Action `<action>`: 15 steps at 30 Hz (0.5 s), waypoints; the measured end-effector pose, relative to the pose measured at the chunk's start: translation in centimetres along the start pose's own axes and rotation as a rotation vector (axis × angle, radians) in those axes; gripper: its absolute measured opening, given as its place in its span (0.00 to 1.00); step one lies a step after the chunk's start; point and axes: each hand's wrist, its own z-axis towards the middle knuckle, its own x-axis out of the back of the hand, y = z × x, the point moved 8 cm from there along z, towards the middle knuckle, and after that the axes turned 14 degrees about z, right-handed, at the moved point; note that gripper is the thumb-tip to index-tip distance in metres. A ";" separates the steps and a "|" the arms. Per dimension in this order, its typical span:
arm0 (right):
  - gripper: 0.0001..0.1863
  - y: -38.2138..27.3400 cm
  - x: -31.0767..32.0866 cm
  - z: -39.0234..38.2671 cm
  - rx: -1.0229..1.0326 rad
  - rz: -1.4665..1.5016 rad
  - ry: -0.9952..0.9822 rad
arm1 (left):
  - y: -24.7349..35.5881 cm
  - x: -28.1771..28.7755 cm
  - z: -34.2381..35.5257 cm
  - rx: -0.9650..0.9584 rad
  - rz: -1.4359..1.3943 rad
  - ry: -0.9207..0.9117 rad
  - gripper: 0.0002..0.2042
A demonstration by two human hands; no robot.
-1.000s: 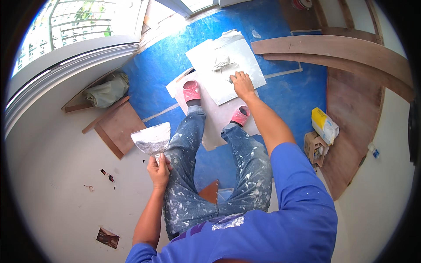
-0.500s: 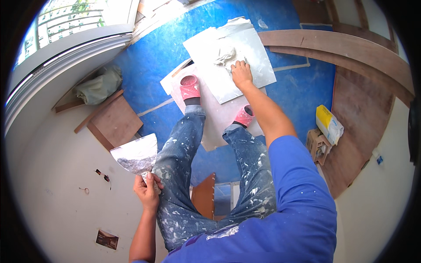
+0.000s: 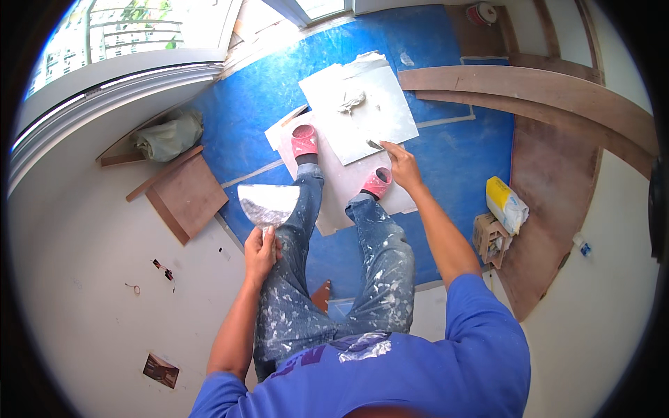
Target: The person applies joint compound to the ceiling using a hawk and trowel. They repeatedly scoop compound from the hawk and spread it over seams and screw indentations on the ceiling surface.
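My left hand point(image 3: 265, 252) grips a wide putty knife point(image 3: 268, 202) smeared with grey-white filler, held over my left thigh. My right hand point(image 3: 403, 164) is closed on a small blade-like tool point(image 3: 374, 145) at the lower right edge of a white square board point(image 3: 359, 125). A lump of white putty point(image 3: 352, 101) sits on that board, which lies on a paler pink-white sheet point(image 3: 332, 195). My pink slippers point(image 3: 304, 139) are on that sheet beside the board, and my jeans are spattered white.
Blue sheeting point(image 3: 446, 160) covers much of the floor. Long curved-looking planks point(image 3: 529, 87) cross the upper right. A yellow-and-white bag point(image 3: 506, 202) rests by a cardboard box point(image 3: 491, 237). Wood panels point(image 3: 182, 195) and a bundled sheet point(image 3: 167, 136) lie left, below a window point(image 3: 132, 28).
My right hand has moved down and right from beside the putty to the board's edge, the small tool now visible. The putty knife in my left hand has shifted up and right.
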 end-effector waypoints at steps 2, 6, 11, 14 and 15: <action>0.21 -6.5 3.1 -2.4 -0.005 0.180 0.019 | 2.8 -2.2 -0.4 -0.036 -0.088 -0.226 0.17; 0.25 -21.7 9.8 -7.7 0.016 0.515 0.037 | 11.6 -6.5 -4.4 -0.096 -0.230 -0.702 0.17; 0.29 -42.1 18.8 -12.4 0.541 0.354 -0.023 | 26.7 -7.5 -13.3 -0.340 -0.424 -0.995 0.16; 0.34 -50.6 22.0 -15.7 0.719 0.160 -0.043 | 33.6 -5.2 -19.2 -0.531 -0.400 -1.029 0.17; 0.33 -52.9 23.0 -16.8 0.752 0.108 -0.019 | 35.4 -4.3 -21.3 -0.598 -0.361 -1.024 0.17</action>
